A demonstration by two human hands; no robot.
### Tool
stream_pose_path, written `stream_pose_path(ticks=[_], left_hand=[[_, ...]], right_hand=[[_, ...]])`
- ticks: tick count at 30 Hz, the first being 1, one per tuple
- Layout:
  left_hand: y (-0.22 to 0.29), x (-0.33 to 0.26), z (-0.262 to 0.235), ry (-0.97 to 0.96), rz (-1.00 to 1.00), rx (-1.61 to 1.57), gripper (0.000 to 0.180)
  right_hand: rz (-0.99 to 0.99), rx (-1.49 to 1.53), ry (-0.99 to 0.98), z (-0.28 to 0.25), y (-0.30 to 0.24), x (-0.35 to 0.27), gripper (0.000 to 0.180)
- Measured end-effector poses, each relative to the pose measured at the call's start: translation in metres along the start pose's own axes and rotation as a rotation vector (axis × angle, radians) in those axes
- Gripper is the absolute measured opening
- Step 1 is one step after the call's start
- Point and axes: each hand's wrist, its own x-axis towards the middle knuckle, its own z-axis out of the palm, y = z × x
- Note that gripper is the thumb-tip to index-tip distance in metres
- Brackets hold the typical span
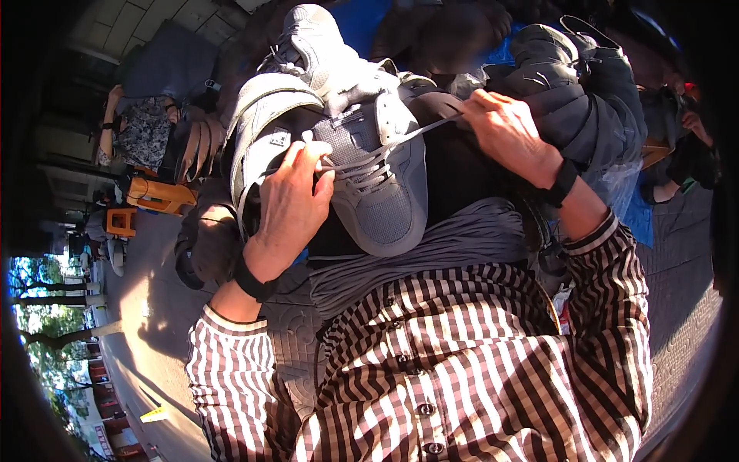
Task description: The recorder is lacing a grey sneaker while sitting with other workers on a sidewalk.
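Observation:
A grey sneaker (389, 219) rests on my lap, its toe toward me and its laces (372, 175) crossing over the tongue. My right hand (508, 131) is raised to the right of the shoe, thumb and fingers pinched on a lace (423, 131) that runs taut from the eyelets. At the shoe's left side, my left hand (289, 208) pinches a lace near its pale tip. A thick bundle of loose grey laces (454, 239) lies across my waist, below the toe.
More light grey shoes (308, 54) are heaped just beyond the sneaker. Dark grey items (577, 115) are piled at the right, with clear plastic (616, 185) beside them. At left are a seated person (142, 127) and an orange stool (121, 222). Other people sit at far right.

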Motion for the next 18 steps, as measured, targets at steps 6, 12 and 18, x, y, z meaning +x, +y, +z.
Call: stream_pose_path(ticks=[6,12,18], left_hand=[[-0.005,-0.016,-0.009,-0.064,0.089,0.258,0.041],[-0.01,-0.02,-0.008,-0.141,0.072,0.411,0.033],[-0.014,-0.032,-0.022,-0.139,0.169,0.627,0.015]], right_hand=[[0.071,-0.129,0.057,-0.024,0.036,-0.019,0.004],[0.129,-0.238,0.005,-0.041,0.063,-0.044,0.012],[0.226,-0.277,-0.001,-0.059,0.086,-0.068,0.012]])
